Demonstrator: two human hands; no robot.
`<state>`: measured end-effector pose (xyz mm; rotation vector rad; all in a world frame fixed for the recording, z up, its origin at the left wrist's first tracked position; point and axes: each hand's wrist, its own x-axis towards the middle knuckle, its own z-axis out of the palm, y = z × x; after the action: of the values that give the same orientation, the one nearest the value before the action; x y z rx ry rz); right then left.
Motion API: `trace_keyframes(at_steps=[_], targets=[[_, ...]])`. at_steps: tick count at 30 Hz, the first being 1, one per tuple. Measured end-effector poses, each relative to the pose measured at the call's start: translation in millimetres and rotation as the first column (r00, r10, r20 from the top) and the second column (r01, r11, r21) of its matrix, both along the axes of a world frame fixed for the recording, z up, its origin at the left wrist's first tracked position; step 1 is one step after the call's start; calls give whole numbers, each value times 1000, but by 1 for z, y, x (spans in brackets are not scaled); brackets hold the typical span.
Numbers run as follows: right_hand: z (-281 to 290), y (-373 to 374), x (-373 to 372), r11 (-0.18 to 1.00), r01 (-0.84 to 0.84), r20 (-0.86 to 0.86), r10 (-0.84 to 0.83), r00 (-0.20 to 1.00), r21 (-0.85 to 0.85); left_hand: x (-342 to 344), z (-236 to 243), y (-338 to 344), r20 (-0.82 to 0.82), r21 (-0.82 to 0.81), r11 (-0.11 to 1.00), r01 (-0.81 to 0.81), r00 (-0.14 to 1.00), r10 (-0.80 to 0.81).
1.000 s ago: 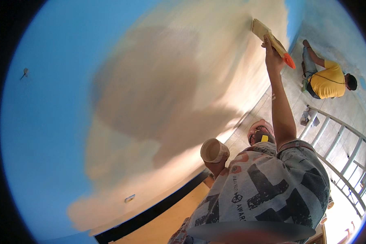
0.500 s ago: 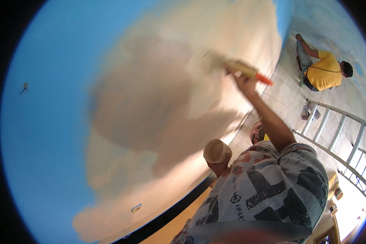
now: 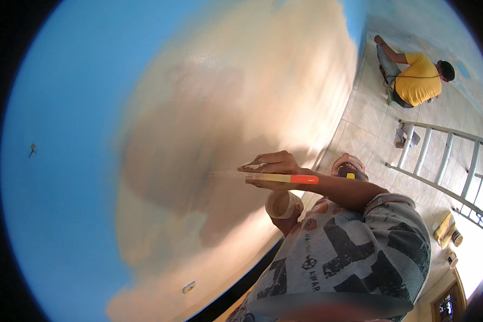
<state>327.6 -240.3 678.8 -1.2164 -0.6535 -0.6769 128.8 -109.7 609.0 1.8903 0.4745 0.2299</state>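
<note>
My right hand [image 3: 273, 163] grips a flat paintbrush [image 3: 276, 177] with a pale wooden handle and an orange end. The brush lies nearly level, its blurred bristles pointing left at the wall [image 3: 161, 236]; whether they touch it, I cannot tell. Just below, my left hand [image 3: 288, 222] is wrapped round a pale, open-topped cup [image 3: 280, 204] close to my chest. Its contents are hard to make out. Beige paint covers a broad patch of the wall, with blue at the left and in the upper corner. My shadow falls across the beige.
A person in a yellow shirt [image 3: 419, 80] sits on the tiled floor at the upper right, by the far wall. An aluminium ladder [image 3: 440, 161] stands at the right. Small containers [image 3: 456, 239] stand at the lower right. A socket [image 3: 189, 287] is low on the wall.
My right hand has brought the paintbrush down and left, from high on the beige area to just above the cup. The brush has turned from slanting to nearly level. My left hand still holds the cup.
</note>
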Motion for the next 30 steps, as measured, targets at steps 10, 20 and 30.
trace_keyframes(at_steps=[10, 20, 30], targets=[[-129, -237, 198, 592, 747, -663, -433, 611, 302, -2, 1, 1, 9, 15, 1000, 7, 1000, -7], [-474, -222, -71, 788, 567, -941, 43, 335, 238, 5, -5, 1, 25, -13, 1000, 25, 999, -24], [-383, -252, -101, 666, 722, -982, 148, 121, 189, 1, -17, -3, 85, 20, 997, 68, 994, -70]])
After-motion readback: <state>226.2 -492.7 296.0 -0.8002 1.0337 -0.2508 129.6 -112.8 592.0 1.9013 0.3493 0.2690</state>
